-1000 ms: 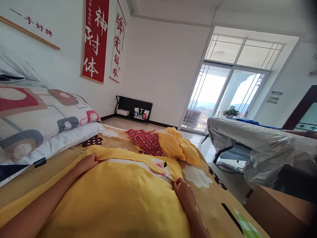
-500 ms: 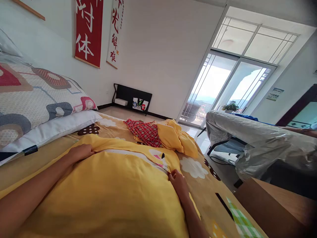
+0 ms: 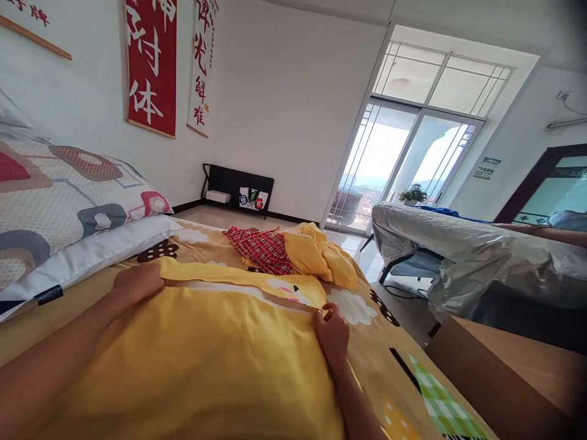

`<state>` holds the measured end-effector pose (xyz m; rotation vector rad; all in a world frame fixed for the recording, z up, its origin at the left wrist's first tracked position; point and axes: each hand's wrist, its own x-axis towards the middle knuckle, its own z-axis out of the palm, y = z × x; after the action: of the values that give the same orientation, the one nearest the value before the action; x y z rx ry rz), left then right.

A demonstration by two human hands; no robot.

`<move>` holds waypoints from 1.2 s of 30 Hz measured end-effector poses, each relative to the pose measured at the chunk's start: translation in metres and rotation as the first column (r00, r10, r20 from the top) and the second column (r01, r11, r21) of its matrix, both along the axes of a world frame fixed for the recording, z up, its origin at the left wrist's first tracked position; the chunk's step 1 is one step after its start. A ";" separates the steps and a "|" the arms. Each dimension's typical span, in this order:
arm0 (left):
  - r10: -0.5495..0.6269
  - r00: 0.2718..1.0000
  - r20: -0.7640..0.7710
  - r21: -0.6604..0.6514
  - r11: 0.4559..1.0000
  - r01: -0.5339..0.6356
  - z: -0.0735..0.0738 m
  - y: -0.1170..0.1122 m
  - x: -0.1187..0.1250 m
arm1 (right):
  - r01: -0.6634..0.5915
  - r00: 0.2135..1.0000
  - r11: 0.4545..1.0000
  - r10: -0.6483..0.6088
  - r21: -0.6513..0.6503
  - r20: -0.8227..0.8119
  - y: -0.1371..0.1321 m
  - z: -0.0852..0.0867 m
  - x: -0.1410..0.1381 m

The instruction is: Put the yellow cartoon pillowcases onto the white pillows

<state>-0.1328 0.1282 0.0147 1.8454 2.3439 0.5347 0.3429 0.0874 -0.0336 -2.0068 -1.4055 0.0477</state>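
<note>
A plump yellow pillowcase lies on the bed in front of me, filled out like a pillow. Along its far side a raised yellow edge stands apart from the body, and a narrow white strip shows between them. My left hand grips the left end of that edge, its fingers closed over the cloth. At the right corner, beside a printed pink and black pattern, my right hand pinches the same edge between thumb and fingers. Just beyond the pillowcase lie a red plaid cloth and a crumpled yellow cloth.
A patterned pillow rests on a white pillow at the left. To the right stand a brown box-like piece and a plastic-covered table, with another person's arm on it. A black rack is by the wall.
Both hands have lifted the pillowcase's far edge, which now stands straighter and farther from the body. The view has shifted slightly to the right.
</note>
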 end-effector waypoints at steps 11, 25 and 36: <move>0.008 0.996 0.093 -0.060 0.998 -0.002 -0.036 -0.029 -0.010 | -0.196 0.979 0.965 0.183 -0.174 -0.084 0.018 -0.041 0.001; -0.038 0.961 -0.275 0.522 0.833 0.182 0.065 -0.112 0.023 | 0.061 0.950 0.990 -0.020 -0.124 0.310 -0.057 0.026 0.015; -0.569 0.822 -0.019 0.408 0.746 0.526 0.081 -0.148 -0.021 | -0.013 0.897 0.999 -0.009 0.047 0.441 -0.107 0.101 0.031</move>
<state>-0.1535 -0.0197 0.0955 2.4652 1.5595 1.0426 0.3738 -0.0196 0.0679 -2.0553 -1.6632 -0.4677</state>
